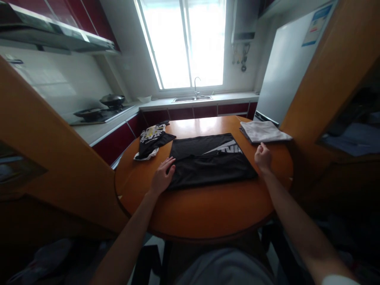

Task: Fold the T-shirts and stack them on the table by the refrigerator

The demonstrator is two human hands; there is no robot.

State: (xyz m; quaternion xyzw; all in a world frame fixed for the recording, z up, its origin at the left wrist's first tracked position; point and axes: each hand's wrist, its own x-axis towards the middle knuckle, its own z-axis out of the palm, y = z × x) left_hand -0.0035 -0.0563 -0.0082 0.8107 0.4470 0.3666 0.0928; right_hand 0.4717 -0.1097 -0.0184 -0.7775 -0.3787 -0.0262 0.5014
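A black T-shirt (208, 170) with a large white logo print lies on the table in front of me, folded partly over itself with its lower part doubled up. My left hand (163, 175) rests at its left edge, fingers stretched out, the fingertips touching the cloth. Just beyond the shirt's right edge is my right hand (263, 156), its fingers curled into a loose fist; no cloth shows in it. Right behind that hand sits a folded stack of clothes (264, 131), white on top with darker layers under it.
The round wooden table (208, 215) carries a loose pile of printed black and white clothes (151, 140) at its left. Beyond it run a counter with a sink (192, 99) and a stove with pans (113, 99). A fridge (291, 67) stands at right.
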